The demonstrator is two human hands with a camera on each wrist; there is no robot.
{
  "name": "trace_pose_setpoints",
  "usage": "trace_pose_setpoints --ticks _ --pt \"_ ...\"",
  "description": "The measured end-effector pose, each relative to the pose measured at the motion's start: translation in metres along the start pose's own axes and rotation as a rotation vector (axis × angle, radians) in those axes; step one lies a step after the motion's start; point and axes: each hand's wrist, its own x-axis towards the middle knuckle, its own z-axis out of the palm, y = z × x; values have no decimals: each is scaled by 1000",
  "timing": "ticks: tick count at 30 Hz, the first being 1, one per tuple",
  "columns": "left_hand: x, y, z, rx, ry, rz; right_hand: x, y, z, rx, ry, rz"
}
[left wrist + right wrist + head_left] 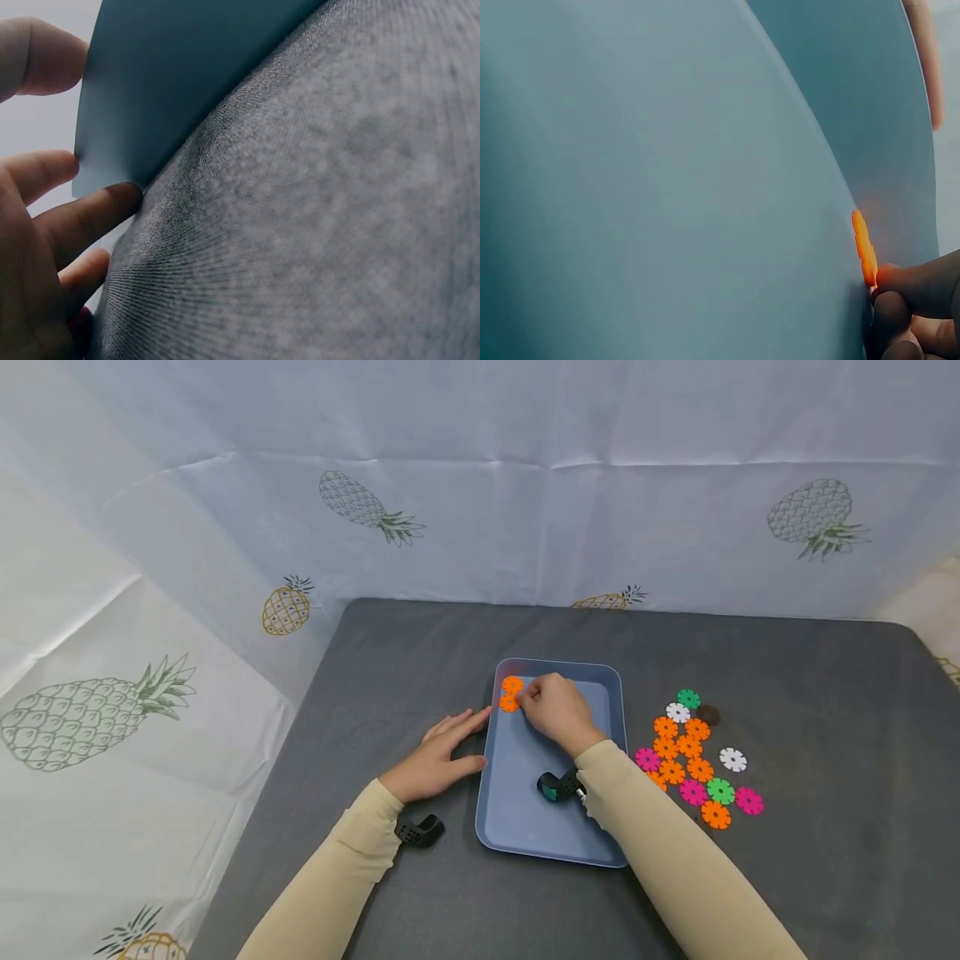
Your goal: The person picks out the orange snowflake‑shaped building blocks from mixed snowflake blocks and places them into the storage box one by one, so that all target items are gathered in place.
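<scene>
My right hand point(558, 710) reaches over the blue tray point(525, 827), with thumb and fingers pinched together at its far left. They pinch the edge of an orange notched disc point(864, 247) close to the tray wall, seen nearly edge-on in the right wrist view. In the head view an orange notched disc point(512, 685) lies in the far left corner, and a second orange disc point(508, 702) is just below it, right by the fingertips. My left hand point(435, 760) rests beside the tray, fingers spread, its fingertips touching the outer left wall point(150, 82).
Right of the tray, a loose group of notched discs lies on the grey table point(825, 735): several orange discs point(689, 746), pink discs point(693, 792), green discs point(721, 791), white discs point(732, 759) and a brown disc point(708, 715). A pineapple-print cloth point(480, 527) hangs behind.
</scene>
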Motion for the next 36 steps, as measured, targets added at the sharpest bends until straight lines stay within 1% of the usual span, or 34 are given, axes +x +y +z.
trace_pose_setpoints --ticks 5,9,13,19,28,36 --pt "-1 0 -1 -1 -3 -3 -2 0 -2 20 -4 7" --pt "-2 0 -2 1 0 -13 -2 2 -3 71 -6 15" --pt "-1 0 -2 7 -5 -1 -1 5 -5 125 -5 19" --pt "1 -1 -2 3 -13 2 -4 4 -17 184 -11 29" --pt "0 -3 -1 -1 -9 3 -18 -8 -38 219 -117 19" --pt "-1 -1 -1 -3 -2 10 -34 -11 -47 231 -153 -25"
